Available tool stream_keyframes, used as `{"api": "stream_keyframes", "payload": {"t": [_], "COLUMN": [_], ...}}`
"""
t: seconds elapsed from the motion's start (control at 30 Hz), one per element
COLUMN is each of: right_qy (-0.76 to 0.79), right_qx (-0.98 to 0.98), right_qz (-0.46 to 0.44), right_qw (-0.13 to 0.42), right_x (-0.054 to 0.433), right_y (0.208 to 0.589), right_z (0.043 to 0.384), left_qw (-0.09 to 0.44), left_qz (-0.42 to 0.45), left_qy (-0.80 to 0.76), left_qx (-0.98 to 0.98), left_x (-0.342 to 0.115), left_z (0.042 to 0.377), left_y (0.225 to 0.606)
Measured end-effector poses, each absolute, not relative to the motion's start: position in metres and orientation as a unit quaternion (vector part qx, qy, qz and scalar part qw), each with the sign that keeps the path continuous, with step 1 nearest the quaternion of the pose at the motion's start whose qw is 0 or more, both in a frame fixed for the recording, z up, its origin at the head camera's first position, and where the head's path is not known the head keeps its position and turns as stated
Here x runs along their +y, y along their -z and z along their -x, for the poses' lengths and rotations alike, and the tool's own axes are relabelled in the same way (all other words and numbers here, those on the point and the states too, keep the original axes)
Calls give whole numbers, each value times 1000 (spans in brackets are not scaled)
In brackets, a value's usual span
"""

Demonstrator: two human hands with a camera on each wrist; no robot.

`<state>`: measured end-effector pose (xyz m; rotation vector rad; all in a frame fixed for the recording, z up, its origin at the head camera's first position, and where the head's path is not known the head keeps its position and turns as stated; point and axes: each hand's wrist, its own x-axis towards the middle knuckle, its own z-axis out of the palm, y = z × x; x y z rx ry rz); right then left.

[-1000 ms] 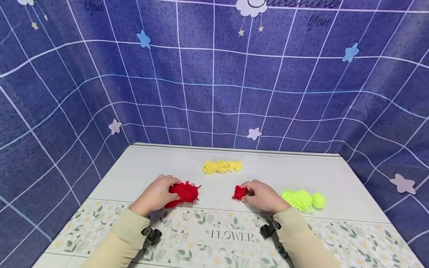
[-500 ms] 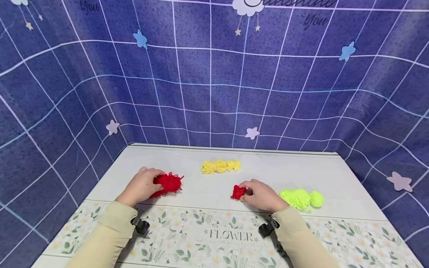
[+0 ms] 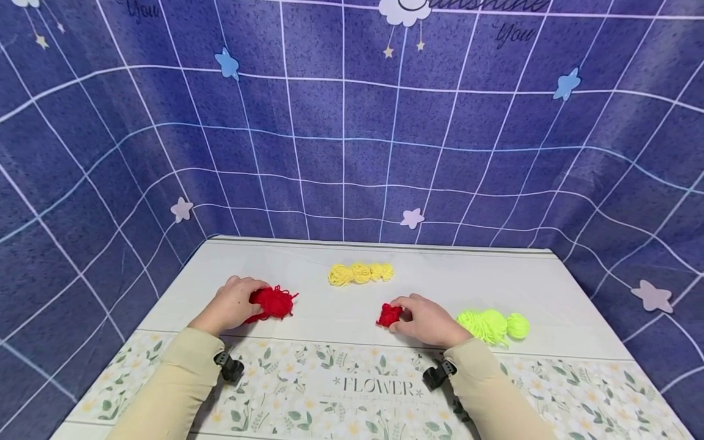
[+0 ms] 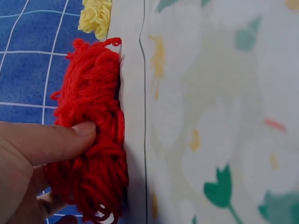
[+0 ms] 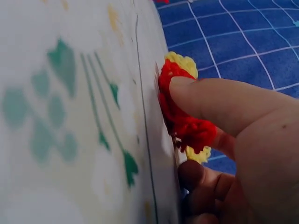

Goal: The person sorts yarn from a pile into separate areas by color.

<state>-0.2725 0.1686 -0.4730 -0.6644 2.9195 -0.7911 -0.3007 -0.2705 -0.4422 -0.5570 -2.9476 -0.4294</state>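
My left hand (image 3: 233,300) grips a thick red yarn bundle (image 3: 275,302) at the left of the table. In the left wrist view the thumb presses across the middle of this looped bundle (image 4: 91,88), with fingers curled behind it. To the right, my right hand (image 3: 431,321) pinches a smaller red yarn bundle (image 3: 388,315) low over the white table part. The right wrist view shows the thumb on top of that small bundle (image 5: 191,133), its far side hidden by the hand. A gap of bare white table lies between the two red bundles.
Yellow yarn bundles (image 3: 360,274) lie in a row at the back middle. Neon green yarn (image 3: 486,326) and a round green ball (image 3: 517,326) sit right of my right hand. A blue grid curtain (image 3: 352,122) rises behind the table (image 3: 324,244).
My left hand has carried the larger red yarn bundle left and slightly back, settling over the last half second. The right hand stays on the small red bundle, almost unmoved.
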Motion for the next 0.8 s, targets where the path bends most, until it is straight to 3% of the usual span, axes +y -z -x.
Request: {"api": "stream_keyframes", "payload": {"t": [0.33, 0.8], "right_qy": [289, 306], "right_qx": [919, 897], "right_qz": [262, 307], "right_qw": [56, 87], "right_x": [146, 39], "right_y": [467, 460], "right_z": [278, 310], "left_qw": [40, 45], "left_qz": [181, 195], "left_qy": [164, 184], "left_qx": [-969, -962], "left_x": [-271, -272], "left_z": [300, 294], "left_y": [444, 440]}}
